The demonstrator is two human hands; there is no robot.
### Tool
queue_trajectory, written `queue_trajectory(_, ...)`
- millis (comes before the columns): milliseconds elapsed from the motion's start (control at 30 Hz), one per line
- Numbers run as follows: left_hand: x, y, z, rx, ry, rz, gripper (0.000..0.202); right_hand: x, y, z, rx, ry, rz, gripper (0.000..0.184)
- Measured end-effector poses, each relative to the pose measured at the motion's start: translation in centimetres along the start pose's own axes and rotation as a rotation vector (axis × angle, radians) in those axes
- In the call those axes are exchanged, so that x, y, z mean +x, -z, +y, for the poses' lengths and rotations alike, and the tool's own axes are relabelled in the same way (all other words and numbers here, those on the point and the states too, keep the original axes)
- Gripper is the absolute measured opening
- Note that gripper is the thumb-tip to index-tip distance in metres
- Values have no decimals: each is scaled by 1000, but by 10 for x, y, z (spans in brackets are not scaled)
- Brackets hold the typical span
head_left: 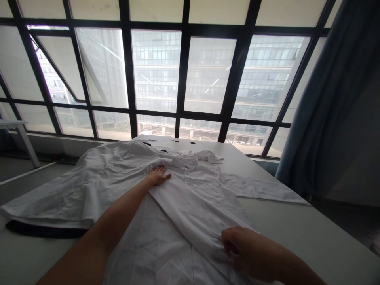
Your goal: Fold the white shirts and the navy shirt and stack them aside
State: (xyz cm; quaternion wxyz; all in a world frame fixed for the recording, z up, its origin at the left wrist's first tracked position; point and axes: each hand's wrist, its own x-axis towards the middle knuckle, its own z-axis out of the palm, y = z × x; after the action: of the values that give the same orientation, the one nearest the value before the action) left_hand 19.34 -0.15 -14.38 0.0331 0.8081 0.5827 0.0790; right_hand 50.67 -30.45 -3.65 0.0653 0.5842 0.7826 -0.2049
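Observation:
A white collared shirt lies spread over a pale table, collar toward the window. My left hand rests flat on the shirt just below the collar, fingers stretched out. My right hand is low on the shirt's front edge, fingers curled and pinching a fold of the cloth. One sleeve stretches out to the right across the table.
More white cloth lies piled to the left over a dark strip. A wall of windows with black frames stands behind the table. A blue curtain hangs at the right. A white table leg shows at far left.

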Motion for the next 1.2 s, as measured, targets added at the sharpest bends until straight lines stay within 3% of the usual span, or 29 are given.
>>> queue_trajectory(100, 0, 1, 0, -2, 0, -5, 76, 1, 3, 7, 36, 12, -33, 20)
queue_trajectory(333, 0, 0, 0, 3, -9, -2, 77, 5, 22, 16, 335, 243, -348, 25)
queue_trajectory(433, 2, -2, -1, -11, -5, 14, 77, 5, 25, 17, 324, 219, -404, 30)
queue_trajectory(533, 2, -2, -2, -11, -10, 13, 77, 5, 26, 18, 221, 167, -241, 27)
queue_trajectory(667, 1, 0, -2, 7, -11, 1, 78, 15, 16, 16, 151, 215, 131, 23)
queue_trajectory(733, 1, 1, -1, 10, -9, -12, 78, 25, 6, 10, 170, 282, 301, 29)
queue_trajectory(800, 1, 2, 0, 14, -5, -30, 76, 36, -7, 0, 161, 360, 379, 44)
queue_trajectory(933, 2, 2, -1, 17, -7, -50, 75, 50, -30, -17, 65, 520, 296, 70)
queue_trajectory(1067, 7, 1, -5, 28, -19, -46, 77, 53, -42, -20, 36, 541, 179, 72)
queue_trajectory(1200, 18, 4, -7, 64, 10, -37, 70, 52, -44, -16, 54, 546, 180, 75)
